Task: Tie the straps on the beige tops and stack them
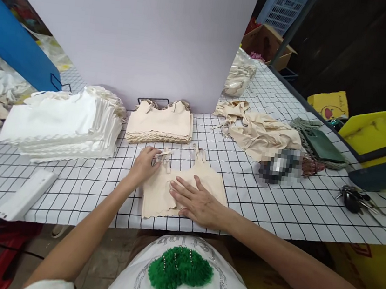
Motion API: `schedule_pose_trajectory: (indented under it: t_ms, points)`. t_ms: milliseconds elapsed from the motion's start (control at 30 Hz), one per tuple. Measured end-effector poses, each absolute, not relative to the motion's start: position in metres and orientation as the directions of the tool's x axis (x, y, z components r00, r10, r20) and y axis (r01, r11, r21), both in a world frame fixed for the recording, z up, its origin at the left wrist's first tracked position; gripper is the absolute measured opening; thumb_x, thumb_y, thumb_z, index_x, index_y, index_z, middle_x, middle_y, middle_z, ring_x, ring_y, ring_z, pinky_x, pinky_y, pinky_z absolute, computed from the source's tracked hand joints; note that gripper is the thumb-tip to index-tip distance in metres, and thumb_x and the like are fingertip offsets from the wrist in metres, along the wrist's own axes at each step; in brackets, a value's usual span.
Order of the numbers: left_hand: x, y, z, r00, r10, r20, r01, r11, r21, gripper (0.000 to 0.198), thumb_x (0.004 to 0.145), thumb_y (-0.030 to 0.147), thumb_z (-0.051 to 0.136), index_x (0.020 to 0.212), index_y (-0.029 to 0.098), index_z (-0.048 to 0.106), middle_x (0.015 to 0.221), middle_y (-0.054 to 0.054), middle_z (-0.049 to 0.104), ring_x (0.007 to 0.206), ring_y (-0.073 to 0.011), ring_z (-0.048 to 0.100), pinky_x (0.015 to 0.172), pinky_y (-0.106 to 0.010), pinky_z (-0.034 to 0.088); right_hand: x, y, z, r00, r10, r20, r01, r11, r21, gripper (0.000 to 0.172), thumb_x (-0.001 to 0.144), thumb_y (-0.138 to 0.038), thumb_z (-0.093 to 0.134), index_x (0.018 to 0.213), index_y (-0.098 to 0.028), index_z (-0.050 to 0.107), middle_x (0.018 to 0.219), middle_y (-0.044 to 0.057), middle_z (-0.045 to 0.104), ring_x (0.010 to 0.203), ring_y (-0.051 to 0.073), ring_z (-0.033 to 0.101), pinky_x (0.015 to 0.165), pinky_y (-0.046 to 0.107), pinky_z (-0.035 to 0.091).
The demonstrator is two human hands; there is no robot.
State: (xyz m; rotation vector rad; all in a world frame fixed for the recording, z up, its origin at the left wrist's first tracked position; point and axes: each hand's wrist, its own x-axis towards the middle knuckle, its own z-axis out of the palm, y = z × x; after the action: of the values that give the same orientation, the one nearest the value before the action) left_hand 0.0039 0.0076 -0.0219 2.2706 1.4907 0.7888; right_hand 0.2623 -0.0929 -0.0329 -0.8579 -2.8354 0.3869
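Observation:
A beige strappy bra top (158,199) lies flat on the checked tablecloth, close to the table's front edge. My right hand (201,204) rests on it palm down, fingers spread over the fabric. At its upper left corner, the bent fingers and thumb of my left hand (144,166) close on a shoulder strap (166,159); the exact pinch is partly hidden. The other strap (199,153) stands up loosely at the upper right. Just beyond is a neat stack of beige tops (160,122).
A tall stack of white tops (58,121) stands at left, with a white bar-shaped object (27,194) before it. To the right are crumpled beige garments (261,129), a green phone (324,145) and keys (355,199). A pale upright panel (150,31) borders the back.

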Motion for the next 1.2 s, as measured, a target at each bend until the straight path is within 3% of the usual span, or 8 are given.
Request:
schedule_pose_trajectory:
  t_ms: [133,333,467,667,833,967,1100,1200]
  points:
    - [0.024,0.043,-0.021,0.199,0.957,0.211,0.775,-0.285,0.564,0.008,0.078,0.015,0.061,0.076,0.02,0.066,0.086,-0.006,0.065,0.077,-0.0209,0.061,0.078,-0.035,0.05,0.258,-0.092,-0.031,-0.823,0.567,0.041,0.529,0.789,-0.312,0.065,0.105,-0.047,0.042,0.159,-0.015,0.028,0.166,0.016,0.024,0.157,0.033,0.019,0.119,0.072,0.021]
    - [0.012,0.046,-0.02,0.049,0.978,0.202,0.755,-0.169,0.633,0.013,0.08,0.022,0.056,0.086,0.019,0.067,0.073,-0.001,0.066,0.065,-0.0168,0.059,0.067,-0.03,0.047,0.263,-0.093,-0.03,-0.821,0.569,0.04,0.515,0.77,-0.377,0.063,0.104,-0.046,0.045,0.158,-0.016,0.032,0.166,0.017,0.026,0.157,0.033,0.019,0.12,0.072,0.017]
    - [0.017,0.038,-0.018,0.078,0.985,0.152,0.736,-0.159,0.658,0.021,0.083,0.037,0.059,0.074,0.02,0.068,0.072,-0.003,0.068,0.067,-0.0178,0.061,0.066,-0.029,0.046,0.263,-0.084,-0.022,-0.813,0.579,0.053,0.501,0.743,-0.443,0.053,0.107,-0.042,0.036,0.154,-0.016,0.04,0.162,0.017,0.036,0.154,0.03,0.029,0.119,0.073,0.017]
    - [0.048,0.035,-0.021,0.091,0.995,0.048,0.793,-0.102,0.601,0.032,0.075,0.044,0.074,0.057,0.02,0.06,0.064,-0.003,0.064,0.067,-0.02,0.059,0.065,-0.031,0.041,0.257,-0.077,-0.029,-0.824,0.56,0.087,0.493,0.783,-0.379,0.056,0.105,-0.041,0.043,0.156,-0.018,0.036,0.165,0.017,0.028,0.156,0.033,0.02,0.115,0.076,0.021]
    - [0.048,0.033,-0.022,0.074,0.997,-0.017,0.713,-0.041,0.7,0.015,0.073,0.027,0.069,0.064,0.021,0.059,0.066,0.0,0.066,0.064,-0.0163,0.06,0.065,-0.029,0.045,0.257,-0.078,-0.033,-0.825,0.56,0.075,0.497,0.782,-0.376,0.057,0.106,-0.043,0.041,0.156,-0.018,0.036,0.166,0.016,0.026,0.156,0.033,0.02,0.116,0.075,0.021]
    - [0.04,0.029,-0.022,0.069,0.997,-0.032,0.696,-0.025,0.718,0.018,0.071,0.034,0.073,0.078,0.021,0.063,0.07,0.001,0.068,0.065,-0.0164,0.062,0.064,-0.028,0.046,0.258,-0.078,-0.034,-0.817,0.565,0.111,0.493,0.786,-0.374,0.057,0.105,-0.043,0.043,0.156,-0.019,0.036,0.166,0.016,0.028,0.156,0.032,0.021,0.117,0.074,0.022]
    - [0.04,0.023,-0.025,0.066,0.997,0.034,0.784,-0.073,0.616,0.027,0.079,0.046,0.072,0.072,0.021,0.064,0.07,-0.002,0.066,0.074,-0.0208,0.062,0.074,-0.034,0.046,0.258,-0.078,-0.036,-0.815,0.567,0.12,0.493,0.788,-0.369,0.056,0.105,-0.043,0.043,0.156,-0.02,0.037,0.165,0.016,0.03,0.156,0.032,0.021,0.117,0.073,0.022]
    - [0.036,0.025,-0.029,0.061,0.973,0.221,0.843,-0.168,0.511,0.021,0.087,0.04,0.065,0.08,0.02,0.068,0.087,-0.007,0.068,0.091,-0.0252,0.061,0.085,-0.04,0.045,0.259,-0.077,-0.036,-0.817,0.565,0.116,0.493,0.788,-0.368,0.056,0.105,-0.044,0.041,0.155,-0.019,0.038,0.165,0.015,0.03,0.156,0.032,0.021,0.118,0.073,0.022]
